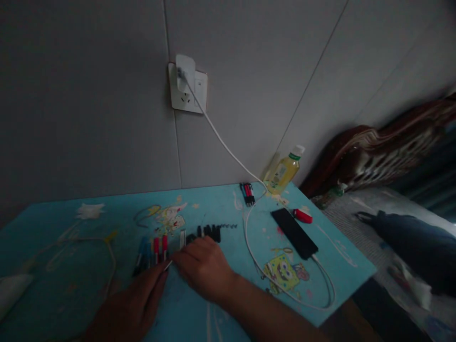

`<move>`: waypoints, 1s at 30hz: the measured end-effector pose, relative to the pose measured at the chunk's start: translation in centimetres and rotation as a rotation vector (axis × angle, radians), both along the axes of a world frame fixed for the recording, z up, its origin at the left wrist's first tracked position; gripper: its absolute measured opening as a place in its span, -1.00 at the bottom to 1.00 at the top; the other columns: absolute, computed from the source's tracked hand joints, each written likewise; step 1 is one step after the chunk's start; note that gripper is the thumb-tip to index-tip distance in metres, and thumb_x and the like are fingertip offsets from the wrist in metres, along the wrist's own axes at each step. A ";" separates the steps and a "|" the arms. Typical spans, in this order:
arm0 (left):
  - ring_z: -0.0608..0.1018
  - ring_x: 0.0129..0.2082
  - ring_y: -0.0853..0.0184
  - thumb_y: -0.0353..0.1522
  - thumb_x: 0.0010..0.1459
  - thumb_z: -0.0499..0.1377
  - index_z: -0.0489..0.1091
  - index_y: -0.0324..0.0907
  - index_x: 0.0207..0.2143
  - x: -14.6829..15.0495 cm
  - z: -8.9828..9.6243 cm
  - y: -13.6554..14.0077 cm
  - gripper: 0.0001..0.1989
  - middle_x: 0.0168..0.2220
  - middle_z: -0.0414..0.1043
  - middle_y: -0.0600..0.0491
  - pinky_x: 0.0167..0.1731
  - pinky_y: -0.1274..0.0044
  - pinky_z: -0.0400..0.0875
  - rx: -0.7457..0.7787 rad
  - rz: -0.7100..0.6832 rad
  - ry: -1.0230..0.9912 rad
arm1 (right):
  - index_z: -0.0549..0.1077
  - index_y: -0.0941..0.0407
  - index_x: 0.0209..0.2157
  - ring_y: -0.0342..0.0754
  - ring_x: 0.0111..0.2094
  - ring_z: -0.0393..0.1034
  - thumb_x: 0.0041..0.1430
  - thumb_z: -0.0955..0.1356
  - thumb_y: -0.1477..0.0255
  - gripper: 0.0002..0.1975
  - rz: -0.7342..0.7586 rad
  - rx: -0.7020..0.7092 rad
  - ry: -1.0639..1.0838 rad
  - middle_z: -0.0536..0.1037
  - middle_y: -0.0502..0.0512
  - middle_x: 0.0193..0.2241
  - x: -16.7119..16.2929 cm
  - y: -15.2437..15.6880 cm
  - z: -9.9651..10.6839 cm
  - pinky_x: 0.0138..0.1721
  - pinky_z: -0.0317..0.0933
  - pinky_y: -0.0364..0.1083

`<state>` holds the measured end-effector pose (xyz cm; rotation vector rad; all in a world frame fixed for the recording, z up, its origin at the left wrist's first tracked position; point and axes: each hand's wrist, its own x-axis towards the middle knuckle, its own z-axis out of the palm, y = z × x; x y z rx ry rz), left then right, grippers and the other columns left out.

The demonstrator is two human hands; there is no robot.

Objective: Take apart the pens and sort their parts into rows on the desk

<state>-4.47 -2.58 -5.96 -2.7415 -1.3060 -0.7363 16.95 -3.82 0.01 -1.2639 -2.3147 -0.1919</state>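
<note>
Low in the middle of the table, my left hand (138, 297) pinches a thin white stick (168, 265) at its fingertips. My right hand (203, 263) is closed beside it, thumb side close to the stick's end; what its fingers hold is hidden. Just beyond my left hand lie blue marker parts (144, 251) and red marker parts (160, 247), side by side. Several white sticks (183, 238) lie in a small group above my right hand. Black marker barrels (213, 232) sit past its knuckles, with a row of small black pieces (229, 225) to their right.
A bundle of markers (247, 194) and a yellow drink bottle (283, 173) stand by the wall. A phone (295, 232) on a white cable (249, 244) lies at right, near a red object (302, 216). A charger (185, 73) is plugged in above. White tissue (90, 211) lies left.
</note>
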 end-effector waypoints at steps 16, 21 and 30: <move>0.62 -0.31 0.35 -0.43 0.37 -0.06 0.33 -0.14 0.10 2.1 4.7 -2.1 -0.68 -0.08 0.53 -0.02 -0.30 0.52 0.55 -0.083 -0.276 0.064 | 0.43 0.11 0.06 0.03 -0.21 0.38 0.33 0.29 0.51 -0.71 -0.061 -0.073 0.129 0.56 0.15 -0.19 1.6 0.6 -0.9 -0.13 0.24 0.02; 0.63 -0.32 0.35 -0.40 0.38 -0.06 0.31 -0.13 0.15 2.4 4.4 -1.9 -0.66 -0.04 0.52 -0.02 -0.27 0.52 0.55 -0.125 -0.105 0.043 | 0.38 0.10 0.14 0.05 -0.16 0.37 0.32 0.29 0.53 -0.63 -0.064 -0.088 0.088 0.54 0.17 -0.12 1.4 0.4 -0.8 -0.10 0.25 0.04; 0.62 -0.35 0.34 -0.42 0.35 -0.02 0.32 -0.05 0.15 3.0 5.0 -2.2 -0.63 0.06 0.44 -0.05 -0.27 0.49 0.54 -0.135 -0.001 0.125 | 0.46 0.10 0.03 0.04 -0.18 0.36 0.30 0.32 0.51 -0.72 0.021 -0.145 0.097 0.54 0.16 -0.19 1.0 -0.3 -0.4 -0.15 0.21 0.04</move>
